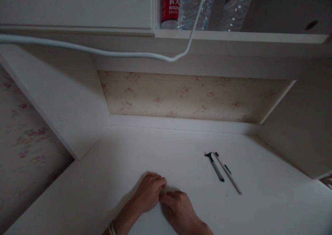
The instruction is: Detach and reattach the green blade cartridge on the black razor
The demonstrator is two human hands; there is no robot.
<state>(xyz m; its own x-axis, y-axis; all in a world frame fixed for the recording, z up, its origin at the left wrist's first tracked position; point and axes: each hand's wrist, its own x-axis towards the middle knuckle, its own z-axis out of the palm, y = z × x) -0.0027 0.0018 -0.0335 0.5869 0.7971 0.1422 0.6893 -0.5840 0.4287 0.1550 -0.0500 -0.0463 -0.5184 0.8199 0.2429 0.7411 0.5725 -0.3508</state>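
The white desk (111, 159) spreads beneath the fingers, the left hand (150, 191) and right hand (179, 209) on it, curled and touching; whether they pinch anything, I cannot tell. Beyond the fingers and to their right, apart from them, lie a slim pale stick (232, 181) and, on its nearer side, a shorter grey-handled tool (217, 171), both probably light, stiff and smooth, best taken mid-shaft and by the grey handle.

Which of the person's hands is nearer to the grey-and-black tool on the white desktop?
The right. The right hand is to the left of the grey-and-black tool and closer to the camera than it; the left hand is farther left, beside the right hand.
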